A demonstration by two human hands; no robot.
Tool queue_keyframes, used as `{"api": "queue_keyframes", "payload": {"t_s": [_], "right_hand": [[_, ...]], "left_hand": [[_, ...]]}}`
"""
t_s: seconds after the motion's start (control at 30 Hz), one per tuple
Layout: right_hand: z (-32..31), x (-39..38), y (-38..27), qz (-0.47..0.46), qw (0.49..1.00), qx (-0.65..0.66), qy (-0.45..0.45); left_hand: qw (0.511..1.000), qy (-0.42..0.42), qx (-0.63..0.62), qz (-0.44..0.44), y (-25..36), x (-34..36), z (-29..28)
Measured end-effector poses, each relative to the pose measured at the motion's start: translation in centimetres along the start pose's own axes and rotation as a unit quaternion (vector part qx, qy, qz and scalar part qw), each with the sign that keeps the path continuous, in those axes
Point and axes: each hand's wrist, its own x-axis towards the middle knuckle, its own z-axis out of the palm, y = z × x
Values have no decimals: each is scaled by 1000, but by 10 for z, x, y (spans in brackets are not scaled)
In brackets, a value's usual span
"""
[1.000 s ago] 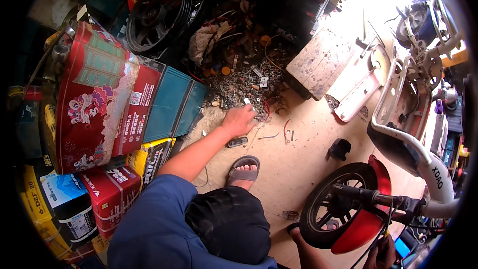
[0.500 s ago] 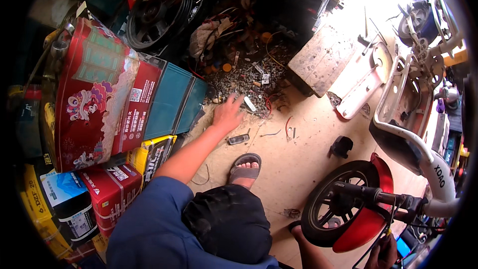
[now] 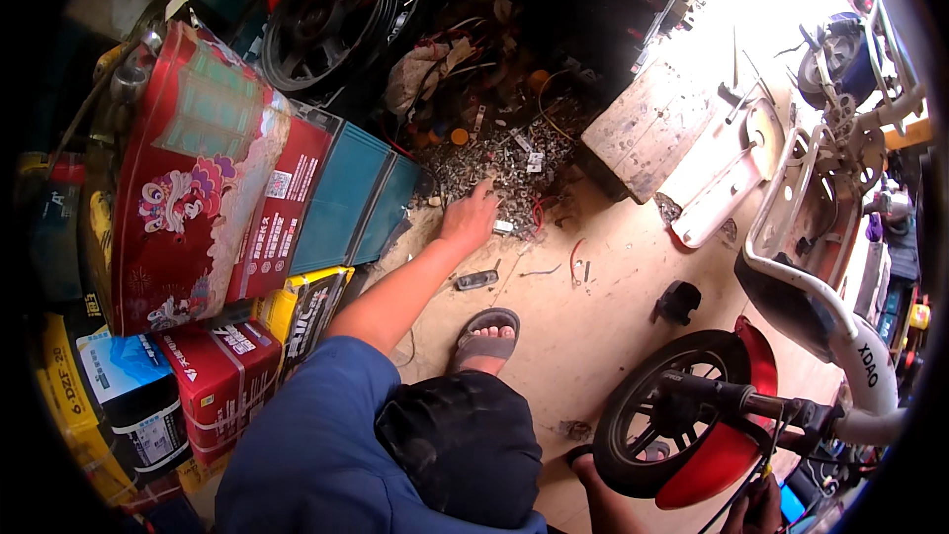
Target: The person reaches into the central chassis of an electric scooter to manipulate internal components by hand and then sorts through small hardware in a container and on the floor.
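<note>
My left hand [image 3: 471, 217] reaches over a heap of loose screws and small metal parts [image 3: 509, 178] on the floor. Its index finger is stretched out onto the heap, and I see nothing held. Beside its fingers lies a small white piece [image 3: 503, 227]. At the lower right, my right hand [image 3: 756, 506] is in shadow by the fork of a red-fendered front wheel [image 3: 618, 415]. Its fingers are curled around something thin, with a yellow bit showing above; what exactly it holds is hard to make out.
A dark metal part [image 3: 476, 280], a red wire [image 3: 575, 262] and a black plastic piece [image 3: 678, 303] lie on the floor. Boxed batteries [image 3: 222, 391] and a red printed box [image 3: 193, 208] stack up at left. A wooden block [image 3: 652, 129] stands beyond the heap.
My left hand has moved a little right and farther onto the heap, its index finger now down among the parts. The white piece now lies flatter beside my fingers. The view has shifted slightly.
</note>
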Motion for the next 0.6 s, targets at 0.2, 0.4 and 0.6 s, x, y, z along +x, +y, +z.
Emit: {"api": "queue_keyframes", "payload": {"t_s": [0.2, 0.4, 0.6], "right_hand": [[-1, -2, 3, 6, 1000, 27, -2], [-1, -4, 5, 12, 1000, 8, 1], [-2, -2, 4, 15, 1000, 0, -4]], "left_hand": [[998, 34, 12, -46, -16, -31, -8], [992, 84, 27, -90, -38, -43, -7], [993, 86, 13, -83, -32, -55, -3]]}}
